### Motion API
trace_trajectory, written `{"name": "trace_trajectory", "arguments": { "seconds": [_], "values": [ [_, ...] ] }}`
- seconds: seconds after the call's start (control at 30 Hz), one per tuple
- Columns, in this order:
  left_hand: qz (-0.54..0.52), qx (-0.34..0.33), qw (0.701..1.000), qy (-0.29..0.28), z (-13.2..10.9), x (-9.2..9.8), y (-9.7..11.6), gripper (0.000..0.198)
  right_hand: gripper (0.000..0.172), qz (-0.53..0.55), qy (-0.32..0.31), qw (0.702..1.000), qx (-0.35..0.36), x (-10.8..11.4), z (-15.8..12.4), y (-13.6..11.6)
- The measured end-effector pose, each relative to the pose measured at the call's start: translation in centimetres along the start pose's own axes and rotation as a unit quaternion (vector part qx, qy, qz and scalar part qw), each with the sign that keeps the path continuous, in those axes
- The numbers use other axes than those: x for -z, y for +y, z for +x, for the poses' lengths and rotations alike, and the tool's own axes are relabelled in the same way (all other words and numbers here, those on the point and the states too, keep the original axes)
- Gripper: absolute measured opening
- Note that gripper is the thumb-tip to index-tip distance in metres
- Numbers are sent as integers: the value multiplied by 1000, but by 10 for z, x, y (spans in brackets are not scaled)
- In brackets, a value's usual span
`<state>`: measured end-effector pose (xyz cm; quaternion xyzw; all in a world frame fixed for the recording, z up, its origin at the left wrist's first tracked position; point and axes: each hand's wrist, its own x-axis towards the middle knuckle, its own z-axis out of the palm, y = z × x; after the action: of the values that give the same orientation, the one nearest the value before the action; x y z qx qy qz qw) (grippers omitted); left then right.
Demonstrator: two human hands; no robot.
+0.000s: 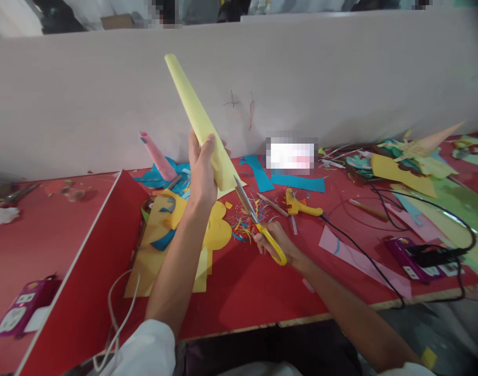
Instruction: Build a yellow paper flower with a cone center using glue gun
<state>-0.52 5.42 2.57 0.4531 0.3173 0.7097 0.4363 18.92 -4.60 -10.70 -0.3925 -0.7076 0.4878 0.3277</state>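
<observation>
My left hand (pixel 203 169) is wrapped round a long pale yellow paper cone (pixel 195 109), tilted with its narrow end up and to the left. In my right hand (pixel 276 239) is a pair of scissors (pixel 247 201) with yellow handles, the fingers closed about the grips. The blade tips touch or nearly touch the lower right edge of the cone's wide end; I cannot tell whether they are cutting into it. Thin paper shreds (pixel 242 230) in several colours lie beneath the blades.
A yellow glue gun (pixel 301 204) with a black cord lies right of the scissors. Yellow paper shapes (pixel 217 232) lie left, near a red divider (pixel 93 261). A pink paper cone (pixel 158 156) stands behind. A purple power box (pixel 411 258) and pink strip (pixel 360 258) lie right.
</observation>
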Motion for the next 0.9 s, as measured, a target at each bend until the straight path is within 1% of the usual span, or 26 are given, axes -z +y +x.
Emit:
{"name": "trace_trajectory", "arguments": {
  "seconds": [0.13, 0.23, 0.33, 0.43, 0.5, 0.57, 0.7, 0.8, 0.9],
  "values": [
    [8, -9, 1000, -9, 0, 1, -1, 33, 57, 38, 6, 999, -39, -3, 2, 4],
    [17, -16, 999, -22, 0, 1, -1, 47, 54, 79, 18, 995, -65, -7, 4, 10],
    [20, -29, 999, -29, -2, 0, 0, 64, 61, 112, 20, 993, -36, -8, 4, 14],
    [26, -52, 998, -4, -4, -2, 3, 74, 72, 126, -12, 992, 13, -7, 4, 14],
    [35, -60, 997, 16, -5, -3, 6, 77, 76, 123, -28, 992, 30, -5, 3, 11],
    [41, -68, 997, 24, -6, -4, 10, 75, 75, 116, -29, 992, 36, -3, 2, 8],
    [51, -82, 995, 20, -8, -5, 13, 73, 72, 106, -39, 993, 43, 0, 1, 4],
    [63, -87, 994, 25, -8, -5, 8, 77, 71, 103, -34, 993, 46, 0, 1, 5],
    [63, -96, 993, 30, -6, -4, 1, 84, 73, 101, -22, 994, 31, -1, 2, 7]
  ]
}}
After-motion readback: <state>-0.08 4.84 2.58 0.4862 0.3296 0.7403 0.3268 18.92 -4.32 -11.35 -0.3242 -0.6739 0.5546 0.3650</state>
